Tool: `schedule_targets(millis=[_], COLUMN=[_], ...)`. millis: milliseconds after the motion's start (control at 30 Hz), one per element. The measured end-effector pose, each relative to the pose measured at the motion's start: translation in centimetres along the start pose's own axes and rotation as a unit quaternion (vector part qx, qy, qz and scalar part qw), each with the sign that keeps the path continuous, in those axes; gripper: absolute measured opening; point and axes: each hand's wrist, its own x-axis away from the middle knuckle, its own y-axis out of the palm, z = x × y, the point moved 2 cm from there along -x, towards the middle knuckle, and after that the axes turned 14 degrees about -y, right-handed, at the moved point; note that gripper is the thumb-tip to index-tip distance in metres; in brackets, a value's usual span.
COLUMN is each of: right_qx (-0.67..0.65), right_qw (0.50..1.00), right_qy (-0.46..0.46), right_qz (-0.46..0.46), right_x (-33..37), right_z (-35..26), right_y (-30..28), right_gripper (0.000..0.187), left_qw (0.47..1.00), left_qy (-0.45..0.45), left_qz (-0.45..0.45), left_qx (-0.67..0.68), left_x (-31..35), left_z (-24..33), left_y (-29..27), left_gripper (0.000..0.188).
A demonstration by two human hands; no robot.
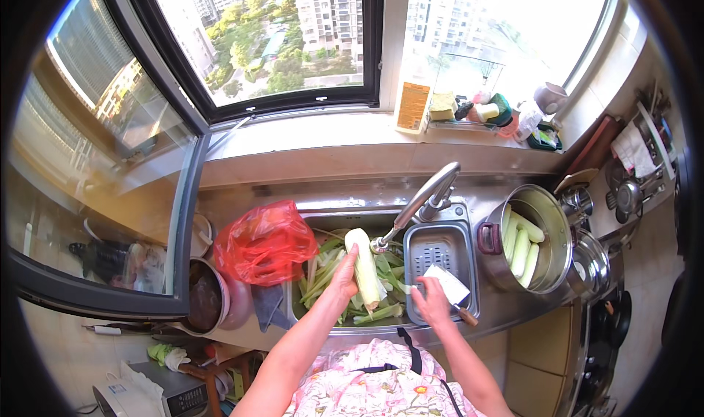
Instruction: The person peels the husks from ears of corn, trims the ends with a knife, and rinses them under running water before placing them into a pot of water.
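My left hand (343,276) is wrapped round a pale ear of corn (362,259), still in thin whitish-green inner husk, and holds it tilted over the sink. Loose green corn husks (378,315) fill the large basin beneath. My right hand (434,301) hovers at the front of the small drain basket (473,255), fingers apart, with nothing plainly in them. Beside it a cleaver (449,285) rests across the basket, its wooden handle toward me. To the right, a steel pot (554,219) holds several trimmed ears of corn (522,250).
A curved faucet (429,189) reaches over the sink close to the corn. On the left sit a red plastic bag (268,242), a grey cloth (270,307) and a round bucket (207,300). An open window sash (187,219) juts in there. Steel bowls (589,259) stand beyond the pot.
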Motion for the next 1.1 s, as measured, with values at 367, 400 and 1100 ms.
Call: schedule_targets(millis=[367, 400, 1100], right_qx=[-0.422, -0.430, -0.462], right_qw=[0.902, 0.896, 0.881], right_qy=[0.094, 0.107, 0.089], right_qz=[-0.007, -0.006, 0.044], right_x=[-4.3, -4.3, -5.6], right_z=[-4.2, -4.1, -4.4], right_y=[9.8, 9.8, 12.2], right_gripper=[0.027, 0.026, 0.017], left_qw=[1.000, 1.000, 0.993], left_qy=[-0.010, -0.020, -0.099], left_qz=[0.013, 0.012, -0.016], left_qx=[0.013, 0.014, -0.059], left_x=[0.5, 1.8, 5.4], left_z=[0.9, 1.2, 1.5], left_y=[-4.6, -3.9, -4.8], left_gripper=[0.048, 0.050, 0.052])
